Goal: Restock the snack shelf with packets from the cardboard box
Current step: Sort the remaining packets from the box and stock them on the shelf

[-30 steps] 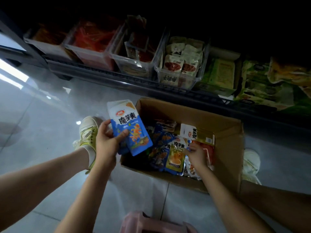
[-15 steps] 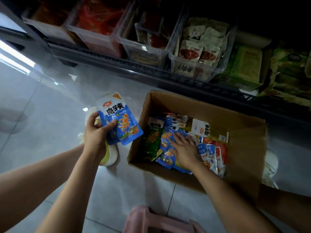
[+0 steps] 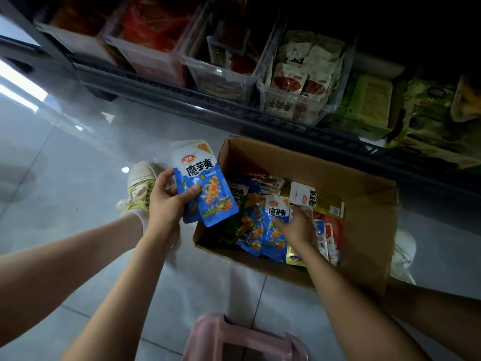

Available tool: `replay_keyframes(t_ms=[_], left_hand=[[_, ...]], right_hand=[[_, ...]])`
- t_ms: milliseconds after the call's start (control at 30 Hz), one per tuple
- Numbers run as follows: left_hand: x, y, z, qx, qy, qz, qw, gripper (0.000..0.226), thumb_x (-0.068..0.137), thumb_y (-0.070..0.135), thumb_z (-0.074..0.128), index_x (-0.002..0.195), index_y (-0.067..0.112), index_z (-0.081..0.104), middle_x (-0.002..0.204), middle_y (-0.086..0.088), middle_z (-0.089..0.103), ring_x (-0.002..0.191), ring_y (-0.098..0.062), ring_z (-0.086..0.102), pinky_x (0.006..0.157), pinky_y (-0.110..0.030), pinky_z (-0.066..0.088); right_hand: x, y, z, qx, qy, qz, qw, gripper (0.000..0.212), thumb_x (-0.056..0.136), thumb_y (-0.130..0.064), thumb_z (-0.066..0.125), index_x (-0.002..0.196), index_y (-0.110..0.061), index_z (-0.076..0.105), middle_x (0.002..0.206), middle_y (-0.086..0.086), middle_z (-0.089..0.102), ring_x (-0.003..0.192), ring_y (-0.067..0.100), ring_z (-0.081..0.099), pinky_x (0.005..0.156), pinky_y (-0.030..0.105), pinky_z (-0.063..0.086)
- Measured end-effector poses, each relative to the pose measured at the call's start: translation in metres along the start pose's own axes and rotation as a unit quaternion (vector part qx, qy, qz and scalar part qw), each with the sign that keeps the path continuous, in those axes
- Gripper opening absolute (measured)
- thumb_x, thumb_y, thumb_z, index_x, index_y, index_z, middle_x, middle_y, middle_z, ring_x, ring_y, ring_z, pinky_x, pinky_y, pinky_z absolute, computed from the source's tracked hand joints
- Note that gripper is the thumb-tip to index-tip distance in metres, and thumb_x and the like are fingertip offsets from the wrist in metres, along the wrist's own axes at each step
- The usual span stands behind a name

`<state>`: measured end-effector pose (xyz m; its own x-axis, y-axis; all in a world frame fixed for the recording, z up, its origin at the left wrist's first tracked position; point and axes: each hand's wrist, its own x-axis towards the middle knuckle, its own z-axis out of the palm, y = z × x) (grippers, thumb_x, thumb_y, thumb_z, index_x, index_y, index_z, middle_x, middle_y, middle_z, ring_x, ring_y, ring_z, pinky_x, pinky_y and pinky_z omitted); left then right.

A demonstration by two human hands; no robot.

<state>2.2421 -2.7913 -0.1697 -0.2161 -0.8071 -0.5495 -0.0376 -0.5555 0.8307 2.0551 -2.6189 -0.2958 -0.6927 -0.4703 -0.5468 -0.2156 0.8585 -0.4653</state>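
Glossy grey tiled floor [image 3: 65, 183], pink stool [image 3: 229, 332]

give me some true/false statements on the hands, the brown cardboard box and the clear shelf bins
1. The left hand holds blue snack packets outside the brown cardboard box. True.
2. The right hand lies flat on the floor. False: it grips a blue-and-white packet inside the box.
3. The box is empty. False: many packets lie in it.
4. Clear plastic bins on the dark wire shelf hold packets. True.
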Motion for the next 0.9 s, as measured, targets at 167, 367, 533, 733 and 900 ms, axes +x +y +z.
replay_keyframes(t_ms=[167,367,533,733,900], left_hand=[[-0.002,-0.002,0.006,0.02,0.003,-0.01,1.0,0.04,0.079,-0.005,0.069,0.101,0.025,0.054,0.097,-0.003,0.073,0.083,-0.019,0.071,0.07,-0.041,0.059],[-0.011,0.007,0.016,0.042,-0.011,-0.008,0.999,0.038,0.08,-0.003,0.069,0.1,0.025,0.054,0.091,0.004,0.073,0.084,-0.016,0.072,0.067,-0.037,0.058],[-0.038,0.022,0.038,0.029,-0.06,0.016,0.998,0.035,0.081,-0.008,0.065,0.097,0.021,0.053,0.082,0.003,0.073,0.069,-0.01,0.071,0.053,-0.026,0.056],[-0.088,0.044,0.086,0.041,-0.136,0.056,0.988,0.031,0.083,-0.009,0.064,0.098,0.017,0.054,0.091,-0.004,0.069,0.066,-0.009,0.07,0.056,-0.029,0.059],[-0.129,0.081,0.136,0.093,-0.192,0.127,0.969,0.041,0.082,-0.002,0.069,0.117,0.01,0.054,0.103,-0.007,0.069,0.086,-0.019,0.068,0.067,-0.032,0.055]], right_hand=[[0.003,-0.007,0.019,-0.041,0.013,0.077,0.996,0.077,0.074,-0.031,0.079,0.138,-0.013,0.04,0.134,0.012,0.05,0.121,0.034,0.049,0.09,0.047,0.049],[-0.001,-0.007,-0.004,0.105,0.023,0.091,0.99,0.031,0.082,-0.019,0.073,0.11,-0.01,0.066,0.112,0.01,0.069,0.098,0.029,0.064,0.071,0.028,0.046],[-0.022,-0.012,-0.06,0.229,0.04,0.04,0.972,0.025,0.082,-0.012,0.071,0.107,-0.012,0.065,0.108,0.008,0.07,0.094,0.026,0.067,0.083,0.049,0.054],[-0.072,-0.02,-0.158,0.389,0.093,-0.02,0.916,0.023,0.075,0.005,0.073,0.079,-0.015,0.062,0.09,0.01,0.07,0.072,0.02,0.066,0.077,0.041,0.057],[-0.127,-0.029,-0.251,0.463,0.131,-0.076,0.873,0.016,0.078,0.005,0.071,0.088,-0.004,0.063,0.068,-0.005,0.071,0.057,0.005,0.066,0.055,0.024,0.053]])
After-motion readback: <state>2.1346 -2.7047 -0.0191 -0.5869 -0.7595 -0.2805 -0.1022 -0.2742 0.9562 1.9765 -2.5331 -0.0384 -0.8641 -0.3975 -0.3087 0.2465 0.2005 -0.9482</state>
